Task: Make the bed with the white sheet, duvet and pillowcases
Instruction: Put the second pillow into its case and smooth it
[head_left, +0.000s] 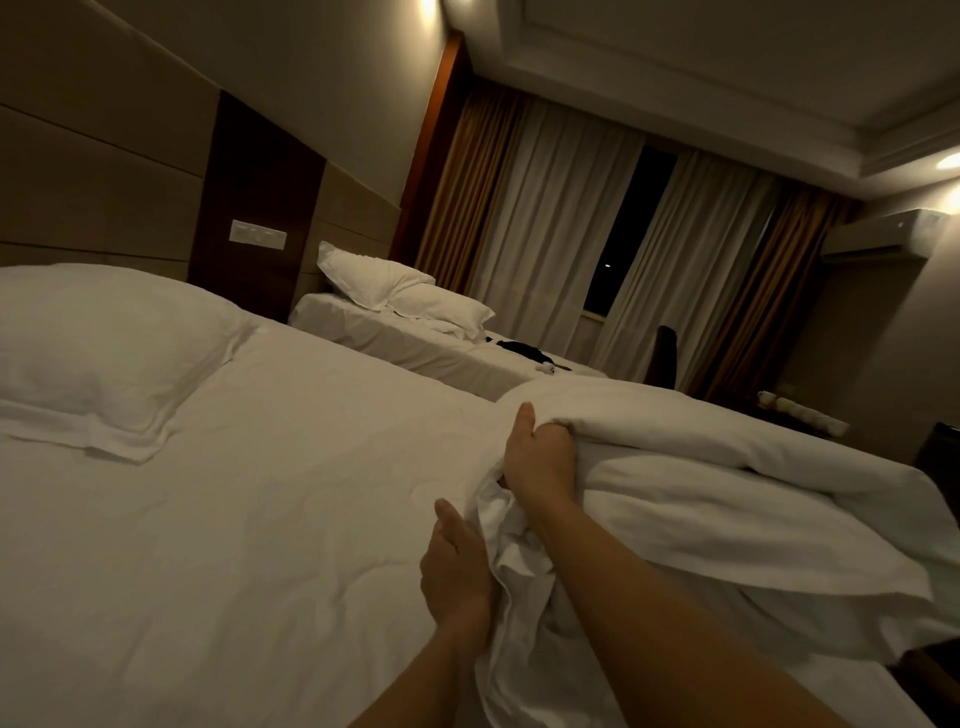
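Note:
A white sheet (270, 519) lies spread over the near bed, lightly wrinkled. A white pillow (98, 353) sits at the head end on the left. The white duvet (727, 493) is bunched in a thick heap on the right half of the bed. My right hand (540, 457) grips the duvet's upper edge, fingers curled into the fabric. My left hand (457, 571) grips a gathered fold of the duvet lower down, its fingertips hidden in the cloth.
A second bed (431, 348) stands beyond, with two white pillows (395, 286) and dark items on it. The headboard wall holds a switch panel (258, 239). Curtains (561, 223) cover the far window. A dark chair (665, 353) and a counter with cups (800, 413) are at the right.

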